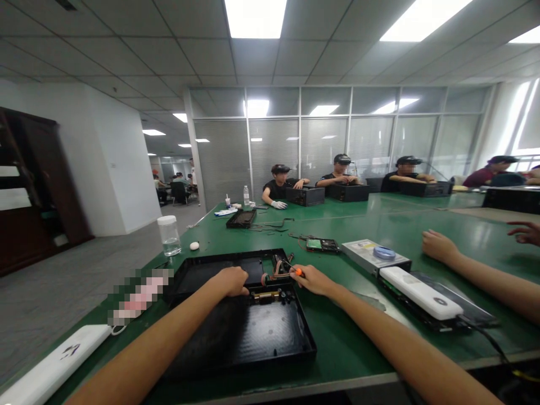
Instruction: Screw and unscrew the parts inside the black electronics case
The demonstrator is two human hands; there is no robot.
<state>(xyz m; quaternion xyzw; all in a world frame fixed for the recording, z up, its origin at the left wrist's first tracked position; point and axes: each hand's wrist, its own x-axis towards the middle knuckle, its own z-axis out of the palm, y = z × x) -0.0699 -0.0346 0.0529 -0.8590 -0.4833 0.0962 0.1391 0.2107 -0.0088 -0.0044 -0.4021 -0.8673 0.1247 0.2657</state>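
Observation:
A shallow black case (257,329) lies opened out on the green table, its far half (228,263) tilted away behind the near one. My left hand (232,279) is closed, fingers curled down at the edge where the halves meet; what they grip is hidden. To its right, my right hand (313,279) is wrapped round a screwdriver with an orange handle (299,271). Its thin shaft points left toward a bundle of multicoloured wires (275,275). Below the wires, a metallic part (266,296) sits along the near half's inner edge.
At right lie a silver disc drive (371,253) and a white power bank (422,292) with a cable. A green circuit board (320,245) lies beyond the case. At left stand a clear jar (169,236) and a white device (59,365). Another person's arm (455,256) reaches in; people work opposite.

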